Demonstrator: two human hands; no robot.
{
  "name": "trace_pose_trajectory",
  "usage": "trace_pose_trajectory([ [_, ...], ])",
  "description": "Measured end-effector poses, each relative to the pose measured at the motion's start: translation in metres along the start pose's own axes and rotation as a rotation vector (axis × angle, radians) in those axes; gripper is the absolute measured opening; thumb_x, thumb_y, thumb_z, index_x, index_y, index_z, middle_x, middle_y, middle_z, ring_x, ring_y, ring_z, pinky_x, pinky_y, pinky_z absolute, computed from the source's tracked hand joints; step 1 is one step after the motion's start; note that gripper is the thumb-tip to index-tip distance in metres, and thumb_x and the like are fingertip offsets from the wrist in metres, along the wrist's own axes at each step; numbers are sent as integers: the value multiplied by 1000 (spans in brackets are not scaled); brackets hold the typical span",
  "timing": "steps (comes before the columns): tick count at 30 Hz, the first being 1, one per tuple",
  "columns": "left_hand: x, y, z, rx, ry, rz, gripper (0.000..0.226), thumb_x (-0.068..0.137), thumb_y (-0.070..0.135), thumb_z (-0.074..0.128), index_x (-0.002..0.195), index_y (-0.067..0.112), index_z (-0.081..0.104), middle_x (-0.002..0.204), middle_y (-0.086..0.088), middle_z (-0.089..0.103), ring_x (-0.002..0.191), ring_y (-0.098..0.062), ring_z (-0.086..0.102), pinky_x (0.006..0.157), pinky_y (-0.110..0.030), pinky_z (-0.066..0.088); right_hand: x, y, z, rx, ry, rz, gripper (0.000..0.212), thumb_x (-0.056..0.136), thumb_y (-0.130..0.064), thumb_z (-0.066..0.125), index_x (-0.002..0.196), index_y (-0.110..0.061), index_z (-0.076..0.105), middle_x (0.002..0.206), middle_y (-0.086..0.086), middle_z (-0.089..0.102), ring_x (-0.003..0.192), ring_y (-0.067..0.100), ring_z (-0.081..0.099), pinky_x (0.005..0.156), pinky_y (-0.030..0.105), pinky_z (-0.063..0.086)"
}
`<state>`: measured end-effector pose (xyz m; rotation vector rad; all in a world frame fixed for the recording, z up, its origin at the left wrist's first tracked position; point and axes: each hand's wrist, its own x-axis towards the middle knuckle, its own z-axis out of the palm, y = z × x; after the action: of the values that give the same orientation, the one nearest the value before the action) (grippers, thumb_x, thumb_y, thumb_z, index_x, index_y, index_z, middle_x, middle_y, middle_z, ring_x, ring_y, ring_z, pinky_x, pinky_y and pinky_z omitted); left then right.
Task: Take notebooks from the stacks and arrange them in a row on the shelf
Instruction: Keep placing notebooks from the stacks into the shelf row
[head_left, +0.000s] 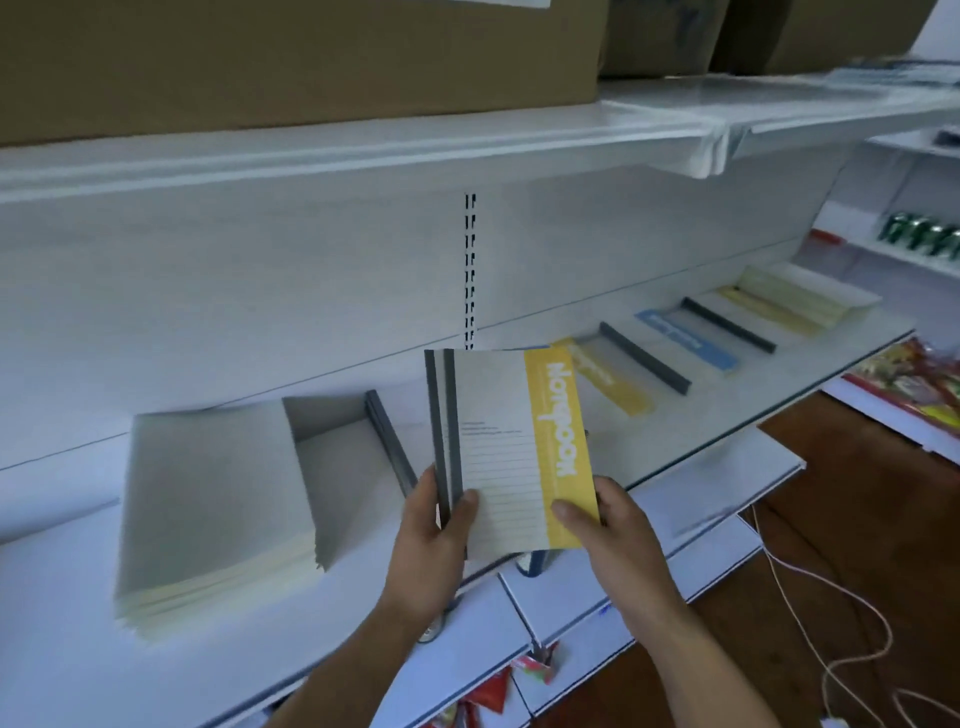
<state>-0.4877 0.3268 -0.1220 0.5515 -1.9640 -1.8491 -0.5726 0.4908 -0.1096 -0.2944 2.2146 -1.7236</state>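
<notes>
Both my hands hold a notebook with a white lined cover, a yellow band and a dark grey spine, lifted above the white shelf. My left hand grips its spine edge, where a second dark spine shows right behind. My right hand pinches the yellow lower corner. A thick stack of grey-backed notebooks lies on the shelf at the left, a lower stack beside it. To the right, notebooks lie in an overlapping row: yellow, blue, pale yellow.
Cardboard boxes stand on the upper shelf overhead. A slotted upright runs down the back panel. Below the shelf are lower white shelves with red packets. White cables trail over the brown floor at right, near another rack of goods.
</notes>
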Motion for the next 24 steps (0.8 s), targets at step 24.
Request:
trace_pose_trajectory([
  [24, 83, -35, -17, 42, 334, -338, 65, 98, 24, 53, 152, 32, 18, 146, 16, 32, 128, -7, 40, 92, -8, 42, 142, 7, 57, -257, -369, -82, 62, 94, -13, 55, 149, -28, 31, 145, -9, 45, 125, 10, 48, 104, 26, 38],
])
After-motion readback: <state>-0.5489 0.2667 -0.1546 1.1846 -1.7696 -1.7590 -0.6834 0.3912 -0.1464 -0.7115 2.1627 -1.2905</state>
